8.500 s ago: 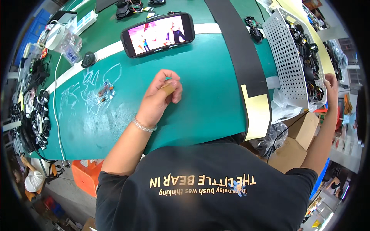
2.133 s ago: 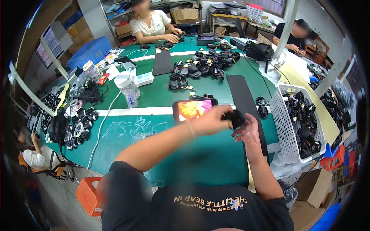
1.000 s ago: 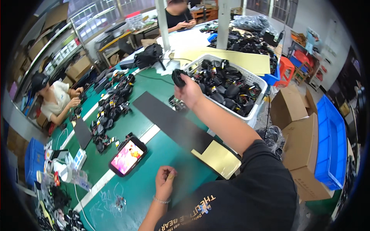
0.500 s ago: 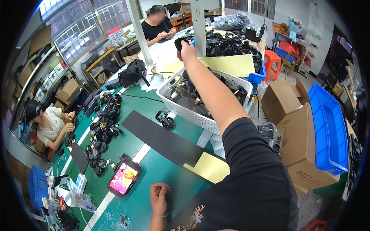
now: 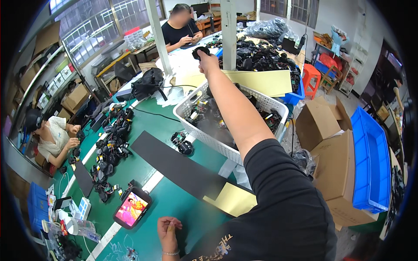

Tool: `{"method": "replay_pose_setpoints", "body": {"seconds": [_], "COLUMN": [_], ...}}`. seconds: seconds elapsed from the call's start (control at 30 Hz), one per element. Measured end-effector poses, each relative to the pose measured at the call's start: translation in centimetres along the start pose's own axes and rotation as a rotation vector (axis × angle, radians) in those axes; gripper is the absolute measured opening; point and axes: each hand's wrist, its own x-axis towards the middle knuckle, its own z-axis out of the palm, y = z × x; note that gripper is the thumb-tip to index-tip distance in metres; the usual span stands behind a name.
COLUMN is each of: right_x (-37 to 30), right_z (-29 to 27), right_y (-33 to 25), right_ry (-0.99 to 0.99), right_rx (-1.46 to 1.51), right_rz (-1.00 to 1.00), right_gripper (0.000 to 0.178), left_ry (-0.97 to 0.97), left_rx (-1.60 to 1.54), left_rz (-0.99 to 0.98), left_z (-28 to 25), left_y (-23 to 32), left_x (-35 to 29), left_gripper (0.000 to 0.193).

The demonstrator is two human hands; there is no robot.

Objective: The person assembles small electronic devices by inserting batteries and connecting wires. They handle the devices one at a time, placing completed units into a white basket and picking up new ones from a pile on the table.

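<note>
My right arm stretches far out over a white plastic basket full of small black parts. My right hand holds a small black part up in the air beyond the basket's far side. My left hand rests on the green table close to my body, fingers curled around a small pale piece that is hard to make out. A phone with a bright screen lies on the table just left of my left hand.
A long black mat and a yellow sheet lie between phone and basket. Black parts are heaped along the table's left. Two people sit at the far sides. Cardboard boxes and a blue crate stand on the right.
My view has swung right, away from the phone. My right hand, which worked a black part with the left over the table, has reached out beyond the basket with it.
</note>
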Motion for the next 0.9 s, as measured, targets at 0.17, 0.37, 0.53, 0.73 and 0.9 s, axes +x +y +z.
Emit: {"method": "replay_pose_setpoints", "body": {"seconds": [0.17,0.37,0.53,0.73,0.9], "right_x": [4.0,6.3,7.2,12.3,12.5], "right_z": [-0.2,1.3,2.0,0.7,0.9], "right_y": [2.1,2.7,2.5,6.6,8.5], "right_ry": [0.004,0.038,0.099,0.135,0.214], "right_rx": [-0.026,-0.155,-0.102,-0.193,-0.239], "right_rz": [-0.102,-0.068,0.045,-0.24,-0.179], "right_gripper": [0.032,0.032,0.03,0.029,0.03], "left_ry": [0.007,-0.005,0.021,0.046,0.047], "left_rx": [0.045,-0.028,0.055,0.026,-0.001], "left_rz": [0.002,-0.066,-0.031,-0.047,-0.041], "left_z": [0.8,0.0,0.2,-0.1,-0.2], "left_y": [0.6,0.6,0.6,0.3,0.1], "left_x": [0.2,0.5,-0.1,0.4,0.2], "left_gripper": [0.011,0.011,0.01,0.009,0.008]}}
